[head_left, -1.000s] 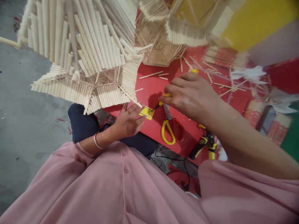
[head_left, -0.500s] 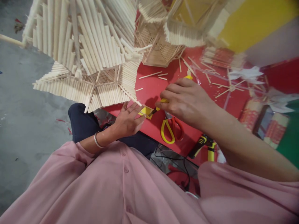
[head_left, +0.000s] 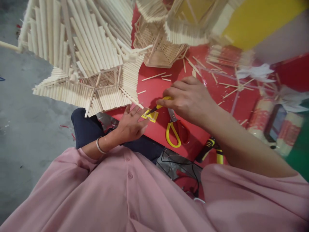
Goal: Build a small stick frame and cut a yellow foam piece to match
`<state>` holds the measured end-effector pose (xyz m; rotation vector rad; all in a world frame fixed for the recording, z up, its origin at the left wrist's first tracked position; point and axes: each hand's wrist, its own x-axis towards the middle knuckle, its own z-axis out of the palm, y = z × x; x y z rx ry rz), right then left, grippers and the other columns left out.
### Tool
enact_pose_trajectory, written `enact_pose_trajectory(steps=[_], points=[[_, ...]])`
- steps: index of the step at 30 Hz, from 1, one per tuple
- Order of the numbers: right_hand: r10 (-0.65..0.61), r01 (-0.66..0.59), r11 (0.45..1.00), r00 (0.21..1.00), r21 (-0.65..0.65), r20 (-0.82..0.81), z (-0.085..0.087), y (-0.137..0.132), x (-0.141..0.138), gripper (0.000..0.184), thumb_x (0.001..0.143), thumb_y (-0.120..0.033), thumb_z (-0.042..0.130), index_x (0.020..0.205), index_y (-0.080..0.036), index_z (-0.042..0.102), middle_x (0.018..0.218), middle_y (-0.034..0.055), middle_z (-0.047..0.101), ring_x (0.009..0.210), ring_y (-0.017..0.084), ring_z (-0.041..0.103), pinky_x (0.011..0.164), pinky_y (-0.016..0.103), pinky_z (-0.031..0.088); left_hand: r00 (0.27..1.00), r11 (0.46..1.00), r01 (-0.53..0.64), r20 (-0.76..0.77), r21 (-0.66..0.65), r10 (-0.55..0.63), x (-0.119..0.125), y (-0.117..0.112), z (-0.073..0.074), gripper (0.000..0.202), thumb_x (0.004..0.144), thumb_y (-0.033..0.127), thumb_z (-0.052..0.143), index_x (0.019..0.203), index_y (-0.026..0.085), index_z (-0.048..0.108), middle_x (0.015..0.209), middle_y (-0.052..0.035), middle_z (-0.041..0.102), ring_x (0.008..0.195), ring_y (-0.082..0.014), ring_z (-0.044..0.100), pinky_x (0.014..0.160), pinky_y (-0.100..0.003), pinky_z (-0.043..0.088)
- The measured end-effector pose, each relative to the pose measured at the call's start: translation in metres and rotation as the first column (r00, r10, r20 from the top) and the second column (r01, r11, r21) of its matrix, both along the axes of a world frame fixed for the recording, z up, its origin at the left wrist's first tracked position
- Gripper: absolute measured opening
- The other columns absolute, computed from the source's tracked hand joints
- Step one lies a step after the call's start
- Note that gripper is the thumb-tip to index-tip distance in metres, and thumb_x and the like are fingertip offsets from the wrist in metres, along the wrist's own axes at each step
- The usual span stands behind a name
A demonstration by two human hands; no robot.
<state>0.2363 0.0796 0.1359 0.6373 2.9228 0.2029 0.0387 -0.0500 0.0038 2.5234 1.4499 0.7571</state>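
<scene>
My left hand [head_left: 132, 126] lies with its fingers stretched out at the table's near edge, the fingertips by a small yellow piece [head_left: 152, 117] with pale lines on it. In my right hand [head_left: 187, 96] is a yellow-handled tool [head_left: 158, 105] with a dark, narrow tip. That tip points down left onto the yellow piece, close to my left fingers; most of the handle is hidden by the hand. Just above my left hand is a star-shaped model of pale wooden sticks [head_left: 111, 98], one stick end reaching toward the yellow piece.
Scissors [head_left: 173, 133] with yellow and red handles lie right of the yellow piece on the red table [head_left: 154, 88]. Black-and-yellow handles [head_left: 209, 149] rest at the near edge. Loose sticks [head_left: 153, 76], a stick star [head_left: 239, 87] and stick bundles [head_left: 262, 116] are farther right.
The tool's tip has shifted left along the yellow piece, and more of the tool shows. My right hand has moved slightly left; my left hand stays almost in place.
</scene>
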Motion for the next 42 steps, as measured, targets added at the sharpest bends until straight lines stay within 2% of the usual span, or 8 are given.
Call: enact_pose_trajectory(steps=[4,13,18,22,29,35,42], points=[[0.024,-0.024,0.999,1.0,-0.028,0.002,-0.006,0.005,0.001,0.048,0.106,-0.034,0.028,0.111,-0.031,0.076,0.091,0.0041,0.072,0.087,0.021,0.055,0.08,0.039,0.033,1.0,0.998,0.011,0.004,-0.06,-0.011,-0.002,0.001,0.004,0.027,0.09,0.031,0.056,0.113,0.026,0.069,0.145,-0.0104,0.055,0.141,-0.034,0.043,0.114,-0.062,0.028],[0.072,-0.071,0.996,0.997,-0.047,0.024,0.0,0.009,-0.001,0.051,0.107,-0.033,0.024,0.114,-0.033,0.074,0.1,0.0036,0.073,0.093,0.02,0.056,0.087,0.039,0.035,0.999,0.994,0.019,0.029,-0.11,-0.016,-0.001,0.001,0.009,0.026,0.089,0.03,0.056,0.111,0.026,0.068,0.146,-0.0103,0.054,0.142,-0.0343,0.041,0.117,-0.062,0.024],[0.045,-0.048,0.993,0.999,-0.108,-0.025,0.002,0.011,-0.003,0.053,0.107,-0.036,0.022,0.111,-0.031,0.075,0.095,0.0038,0.072,0.092,0.019,0.057,0.089,0.039,0.037,0.999,0.992,0.021,0.036,-0.127,-0.016,-0.001,0.001,0.01,0.027,0.089,0.031,0.055,0.111,0.025,0.069,0.147,-0.0106,0.054,0.141,-0.0352,0.042,0.116,-0.063,0.024],[0.029,-0.021,0.993,0.997,-0.113,0.066,0.004,0.011,-0.006,0.059,0.107,-0.037,0.016,0.112,-0.032,0.075,0.096,0.0052,0.072,0.093,0.022,0.058,0.089,0.041,0.037,0.999,0.991,0.024,0.025,-0.134,-0.021,-0.001,0.001,0.011,0.028,0.089,0.033,0.055,0.113,0.026,0.069,0.145,-0.0103,0.055,0.138,-0.0358,0.045,0.116,-0.063,0.024],[0.03,-0.021,0.993,0.997,-0.12,0.076,0.004,0.01,-0.01,0.058,0.106,-0.037,0.018,0.112,-0.031,0.075,0.098,0.0058,0.073,0.094,0.025,0.057,0.089,0.042,0.035,0.999,0.994,0.026,0.03,-0.104,-0.023,-0.001,0.001,0.011,0.029,0.09,0.031,0.055,0.114,0.025,0.07,0.145,-0.0118,0.054,0.139,-0.0359,0.044,0.114,-0.062,0.027],[-0.002,0.008,0.989,0.999,-0.149,0.042,0.003,0.012,-0.008,0.053,0.106,-0.038,0.022,0.11,-0.035,0.075,0.097,0.0042,0.073,0.096,0.023,0.058,0.091,0.041,0.035,0.999,0.993,0.027,0.023,-0.114,-0.024,-0.001,0.002,0.014,0.028,0.089,0.031,0.056,0.112,0.026,0.07,0.145,-0.0115,0.055,0.139,-0.0356,0.045,0.115,-0.062,0.026],[0.064,-0.061,0.995,0.997,-0.08,0.044,0.0,0.013,-0.008,0.057,0.106,-0.036,0.018,0.112,-0.033,0.075,0.097,0.0044,0.073,0.094,0.024,0.058,0.087,0.042,0.035,0.999,0.991,0.043,0.026,-0.126,-0.04,-0.002,0.002,0.014,0.028,0.089,0.03,0.055,0.113,0.026,0.069,0.145,-0.0119,0.055,0.139,-0.0353,0.046,0.113,-0.061,0.028]])
